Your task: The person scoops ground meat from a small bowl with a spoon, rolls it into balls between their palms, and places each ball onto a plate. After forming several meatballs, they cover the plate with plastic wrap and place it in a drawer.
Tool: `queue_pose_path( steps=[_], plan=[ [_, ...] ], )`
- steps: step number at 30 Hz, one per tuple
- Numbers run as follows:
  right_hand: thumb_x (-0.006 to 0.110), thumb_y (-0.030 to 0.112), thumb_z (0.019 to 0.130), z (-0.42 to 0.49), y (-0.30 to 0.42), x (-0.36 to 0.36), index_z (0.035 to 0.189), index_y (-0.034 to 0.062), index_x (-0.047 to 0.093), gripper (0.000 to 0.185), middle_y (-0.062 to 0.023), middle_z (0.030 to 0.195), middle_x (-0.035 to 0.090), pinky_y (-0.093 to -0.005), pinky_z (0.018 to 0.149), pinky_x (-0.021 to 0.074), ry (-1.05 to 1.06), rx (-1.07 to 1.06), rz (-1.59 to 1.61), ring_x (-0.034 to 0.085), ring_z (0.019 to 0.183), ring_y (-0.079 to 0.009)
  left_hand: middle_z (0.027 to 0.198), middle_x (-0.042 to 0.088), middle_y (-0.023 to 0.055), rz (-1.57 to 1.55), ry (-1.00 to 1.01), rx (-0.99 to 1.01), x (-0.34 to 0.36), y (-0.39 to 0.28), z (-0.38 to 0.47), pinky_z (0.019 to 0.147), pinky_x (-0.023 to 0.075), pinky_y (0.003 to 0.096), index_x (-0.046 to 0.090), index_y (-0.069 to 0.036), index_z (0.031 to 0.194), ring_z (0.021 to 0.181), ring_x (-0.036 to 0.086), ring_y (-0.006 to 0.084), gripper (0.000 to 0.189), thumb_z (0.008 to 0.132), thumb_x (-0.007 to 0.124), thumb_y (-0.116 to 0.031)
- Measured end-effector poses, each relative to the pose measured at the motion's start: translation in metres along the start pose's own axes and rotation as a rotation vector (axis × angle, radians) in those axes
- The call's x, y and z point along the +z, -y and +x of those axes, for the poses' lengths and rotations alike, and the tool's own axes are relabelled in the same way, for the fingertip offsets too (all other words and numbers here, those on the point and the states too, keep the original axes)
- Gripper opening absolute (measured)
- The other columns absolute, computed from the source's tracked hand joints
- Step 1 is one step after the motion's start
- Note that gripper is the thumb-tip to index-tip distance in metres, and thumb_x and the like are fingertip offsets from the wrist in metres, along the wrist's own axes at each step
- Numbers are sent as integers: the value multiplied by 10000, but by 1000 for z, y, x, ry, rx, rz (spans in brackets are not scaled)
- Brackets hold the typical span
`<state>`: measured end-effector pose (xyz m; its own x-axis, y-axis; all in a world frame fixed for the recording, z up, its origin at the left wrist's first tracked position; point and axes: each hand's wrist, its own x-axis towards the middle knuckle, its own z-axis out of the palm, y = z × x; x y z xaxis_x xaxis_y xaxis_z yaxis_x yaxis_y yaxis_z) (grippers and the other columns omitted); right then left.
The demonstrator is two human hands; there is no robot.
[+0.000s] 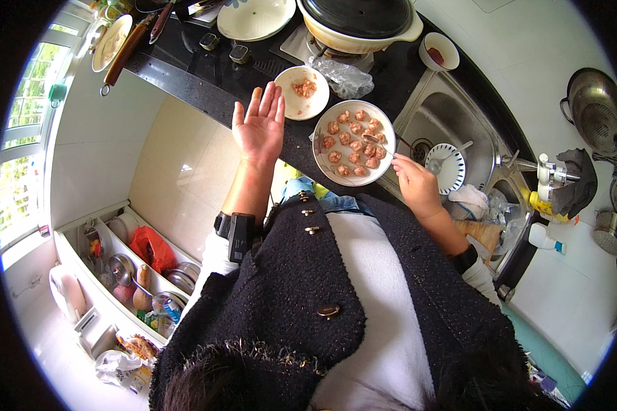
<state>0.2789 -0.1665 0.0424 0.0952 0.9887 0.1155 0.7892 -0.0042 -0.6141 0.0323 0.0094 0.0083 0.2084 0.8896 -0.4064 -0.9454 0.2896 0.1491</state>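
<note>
My left hand (259, 123) is held palm up with its fingers spread a little, and nothing lies on it. Just beyond its fingertips is a white bowl (284, 85) with a small heap of raw minced meat (304, 89) in it. My right hand (416, 184) grips the handle of a metal spoon (371, 138), whose bowl end rests among the meatballs. Several raw meatballs (356, 146) are spread over a round white plate (323, 167) near the counter's front edge. A crumpled clear plastic bag (347, 77) lies between the bowl and the stove.
A lidded clay pot (360, 38) stands on the gas burner behind. To the right, a metal sink (442, 103) holds a patterned bowl (457, 172). A small white bowl (439, 51) sits at the sink's far corner. On the left, a wooden handle (121, 61) juts past the counter edge.
</note>
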Motion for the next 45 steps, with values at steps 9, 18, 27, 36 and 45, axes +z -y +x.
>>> queue_pose_path(
  steps=[9,18,27,36,45],
  plan=[
    [539,-16,748,-2,5,-13,868,9,607,141,-167,933,627,-355,704,510,61,-83,-53,619,811,-310,1303,397,237,-4,-3,-2,-3,-1,0,1044,298,411,374,28,1239,1240,359,332,509,922,364,-370],
    [549,0,751,1,4,-8,877,16,610,141,-156,953,623,-361,722,502,95,-145,-88,613,828,-307,1328,367,233,-15,-14,0,-4,-1,-2,1048,289,432,343,34,1268,1256,334,337,517,926,356,-354],
    [551,-9,747,4,0,-5,876,17,612,145,-152,955,622,-362,721,503,100,-162,-98,612,827,-309,1329,366,232,-33,-31,3,-5,-2,-3,1048,286,443,353,40,1259,1260,328,339,508,928,355,-346],
    [539,-23,755,7,5,-10,857,4,615,130,-166,934,627,-349,716,508,53,-118,3,619,816,-311,1297,402,239,0,-52,17,-7,-1,-3,1036,317,405,359,19,1260,1230,373,331,491,924,373,-339],
    [517,-59,763,95,26,-3,912,4,632,199,-135,1004,632,-298,734,517,55,-279,104,643,830,-227,887,551,62,868,-311,209,-30,-8,12,525,456,190,377,25,1261,601,507,82,545,782,620,-63]
  ],
)
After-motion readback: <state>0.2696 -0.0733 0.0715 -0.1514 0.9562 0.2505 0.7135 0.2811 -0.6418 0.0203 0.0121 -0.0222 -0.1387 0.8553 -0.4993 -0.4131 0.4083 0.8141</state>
